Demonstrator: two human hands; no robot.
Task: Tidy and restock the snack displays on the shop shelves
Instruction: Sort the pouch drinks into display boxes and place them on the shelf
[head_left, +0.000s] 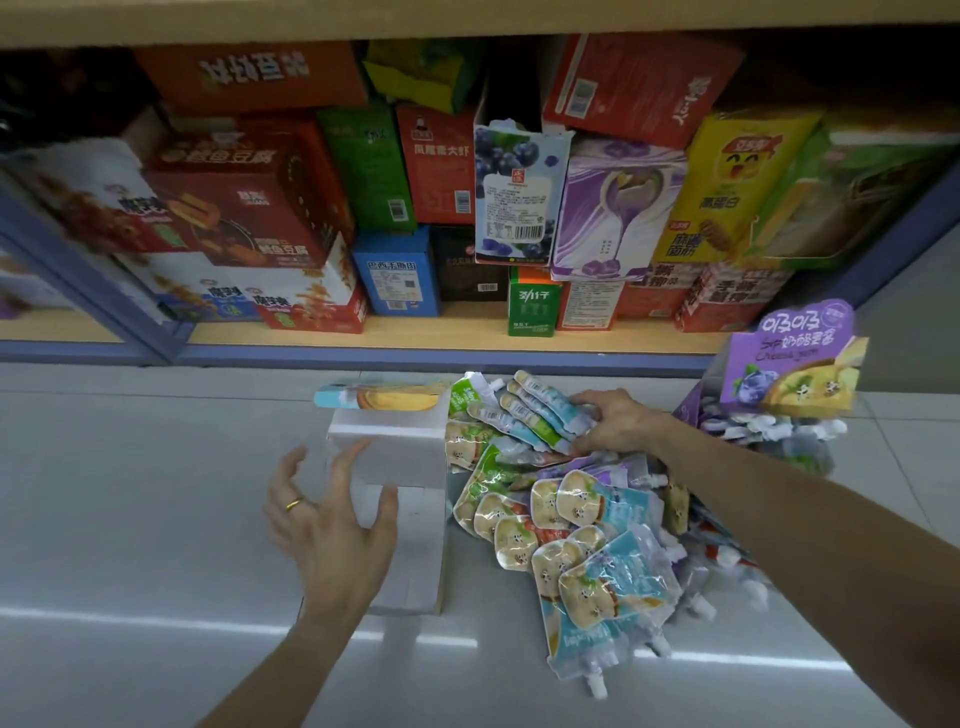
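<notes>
A heap of spouted snack pouches (582, 525), blue, green and purple, lies on the grey floor. My right hand (615, 423) rests on the far end of the heap, fingers closed on a row of blue pouches (540, 410). An empty white display box (400, 483) with a blue and yellow header card lies to the left of the heap. My left hand (332, 519) hovers open just in front of that box, fingers spread, a gold ring on one finger. A purple display box (779, 384) holding purple pouches stands at the right.
The bottom shelf (457, 335) ahead is packed with stacked snack cartons: red, green, blue, purple and yellow. Its blue edge runs just beyond the pouches. Grey tiled floor (130, 493) stretches to the left and toward me.
</notes>
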